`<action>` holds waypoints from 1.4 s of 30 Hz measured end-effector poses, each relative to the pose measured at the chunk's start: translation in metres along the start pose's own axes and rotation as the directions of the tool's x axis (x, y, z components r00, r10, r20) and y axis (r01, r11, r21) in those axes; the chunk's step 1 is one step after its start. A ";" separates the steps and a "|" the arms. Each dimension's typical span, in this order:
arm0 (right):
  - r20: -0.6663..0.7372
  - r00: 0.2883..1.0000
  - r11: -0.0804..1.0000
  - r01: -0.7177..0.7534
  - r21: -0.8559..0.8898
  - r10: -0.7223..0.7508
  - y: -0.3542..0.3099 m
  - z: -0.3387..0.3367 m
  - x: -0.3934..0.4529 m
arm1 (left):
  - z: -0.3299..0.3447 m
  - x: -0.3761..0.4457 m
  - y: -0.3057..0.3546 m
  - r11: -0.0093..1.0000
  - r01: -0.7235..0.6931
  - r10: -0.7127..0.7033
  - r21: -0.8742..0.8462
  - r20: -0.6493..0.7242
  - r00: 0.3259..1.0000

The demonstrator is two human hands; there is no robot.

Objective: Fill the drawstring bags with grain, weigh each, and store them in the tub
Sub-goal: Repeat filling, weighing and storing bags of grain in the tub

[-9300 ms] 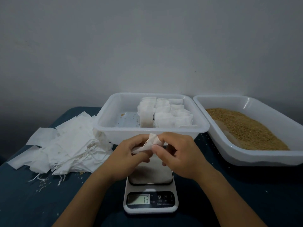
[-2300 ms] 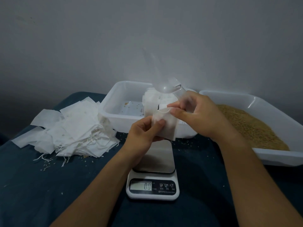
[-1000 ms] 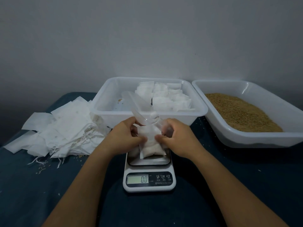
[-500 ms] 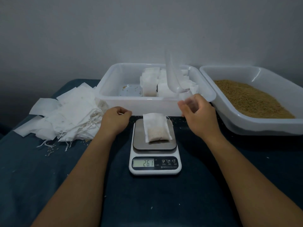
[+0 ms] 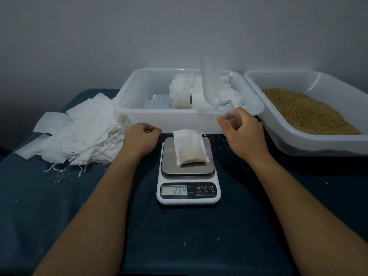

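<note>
Right hand (image 5: 242,134) grips a clear scoop (image 5: 211,90) by its handle, bowl raised above the fist. Left hand (image 5: 140,139) is clenched, empty, left of the bag (image 5: 190,147) on the scale (image 5: 188,176).

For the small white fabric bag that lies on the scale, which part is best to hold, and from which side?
Probably the empty upper part of the small white drawstring bag, pinched from above near the far edge. The grain sits in the near end, so the far end is flat, loose cloth that overhangs the steel platform of the white digital scale. The left hand is free and close.
</note>
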State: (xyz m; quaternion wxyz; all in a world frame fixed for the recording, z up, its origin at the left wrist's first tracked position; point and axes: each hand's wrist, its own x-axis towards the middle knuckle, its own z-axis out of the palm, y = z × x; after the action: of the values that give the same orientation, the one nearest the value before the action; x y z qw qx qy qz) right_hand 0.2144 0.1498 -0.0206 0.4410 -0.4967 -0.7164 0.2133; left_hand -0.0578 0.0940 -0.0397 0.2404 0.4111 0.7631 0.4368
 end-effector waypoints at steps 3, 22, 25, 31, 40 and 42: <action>0.010 1.000 1.000 0.005 -0.003 -0.005 0.000 0.000 0.000 | -0.002 -0.005 0.007 0.998 -0.061 0.060 0.028 0.030 0.998; -0.058 0.998 0.997 0.032 0.064 -0.029 -0.004 -0.005 -0.002 | -0.016 -0.047 0.063 0.840 -0.528 0.542 -0.126 0.235 0.807; -0.082 0.996 0.995 0.036 0.089 -0.029 -0.006 -0.008 -0.001 | -0.026 -0.044 0.087 0.827 -0.558 0.562 -0.072 0.146 0.814; -0.130 0.991 0.992 0.053 0.111 -0.038 -0.008 -0.015 0.000 | -0.034 -0.003 0.138 0.770 -0.606 0.602 0.202 0.088 0.794; -0.161 0.986 0.987 0.057 0.151 -0.032 -0.008 -0.020 0.001 | -0.001 0.069 0.141 0.747 -0.504 0.480 0.434 0.174 0.860; -0.166 0.985 0.986 0.063 0.155 -0.037 -0.007 -0.020 0.002 | 0.006 0.079 0.137 0.760 -0.471 0.431 0.447 0.194 0.881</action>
State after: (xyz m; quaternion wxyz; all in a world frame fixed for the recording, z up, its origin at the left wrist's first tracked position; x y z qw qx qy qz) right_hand 0.2277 0.1460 -0.0040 0.5416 -0.4574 -0.6710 0.2176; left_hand -0.0393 0.2010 0.0758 0.0484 0.6462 0.7155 0.2611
